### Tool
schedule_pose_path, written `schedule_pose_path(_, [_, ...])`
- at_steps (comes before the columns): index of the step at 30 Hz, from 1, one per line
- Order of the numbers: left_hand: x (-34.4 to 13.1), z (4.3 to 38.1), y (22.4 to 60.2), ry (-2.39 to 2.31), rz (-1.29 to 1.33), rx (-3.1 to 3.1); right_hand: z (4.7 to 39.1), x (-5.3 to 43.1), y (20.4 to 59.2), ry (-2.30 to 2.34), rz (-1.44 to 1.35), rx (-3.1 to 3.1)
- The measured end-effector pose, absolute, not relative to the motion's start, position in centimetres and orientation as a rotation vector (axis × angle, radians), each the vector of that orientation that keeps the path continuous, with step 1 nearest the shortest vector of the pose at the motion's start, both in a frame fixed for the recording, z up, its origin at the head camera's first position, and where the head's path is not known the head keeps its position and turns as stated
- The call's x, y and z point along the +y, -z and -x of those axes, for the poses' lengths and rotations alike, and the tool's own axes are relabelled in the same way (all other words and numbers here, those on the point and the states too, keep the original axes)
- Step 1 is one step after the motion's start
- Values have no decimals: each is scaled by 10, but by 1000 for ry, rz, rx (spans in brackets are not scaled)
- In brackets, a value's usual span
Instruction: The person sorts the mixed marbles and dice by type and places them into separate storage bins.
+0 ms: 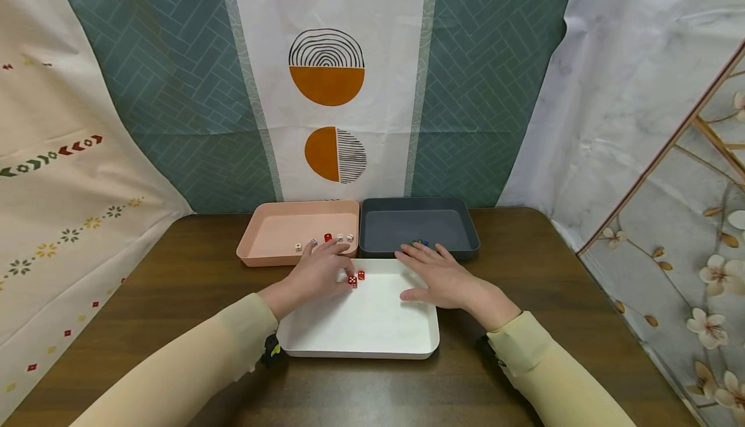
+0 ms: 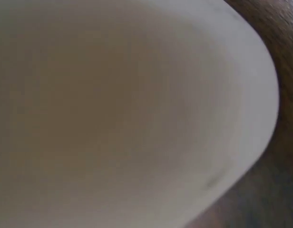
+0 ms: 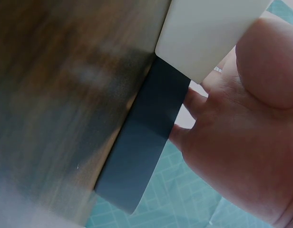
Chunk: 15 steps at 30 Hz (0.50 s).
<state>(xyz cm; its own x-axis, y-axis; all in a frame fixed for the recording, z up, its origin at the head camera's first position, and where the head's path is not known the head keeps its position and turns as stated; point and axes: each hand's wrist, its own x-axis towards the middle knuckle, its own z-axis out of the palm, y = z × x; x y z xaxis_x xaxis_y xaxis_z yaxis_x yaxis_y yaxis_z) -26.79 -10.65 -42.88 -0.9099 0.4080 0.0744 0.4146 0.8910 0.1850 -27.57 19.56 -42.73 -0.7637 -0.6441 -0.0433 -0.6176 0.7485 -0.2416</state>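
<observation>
A white tray lies before me, with red dice near its far edge. My left hand reaches over its far left part, pinching a red die between thumb and finger. Another red die lies just to the right. Over the tray's right side, my right hand is spread with straight fingers, their tips above the near edge of a dark blue tray. In the right wrist view its palm shows beside both trays. A blurred pale surface fills most of the left wrist view.
Behind on the left, a pink tray holds several white dice and a red die. Small blue and green pieces lie in the dark blue tray, partly behind the right fingers. Everything stands on a brown wooden table, with fabric hanging behind.
</observation>
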Motion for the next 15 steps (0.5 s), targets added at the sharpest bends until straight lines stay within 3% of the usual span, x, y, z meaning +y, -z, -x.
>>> schedule_pose_path(15, [-111,265,426,328,639,-3007,281,198,437,368,1042,2819])
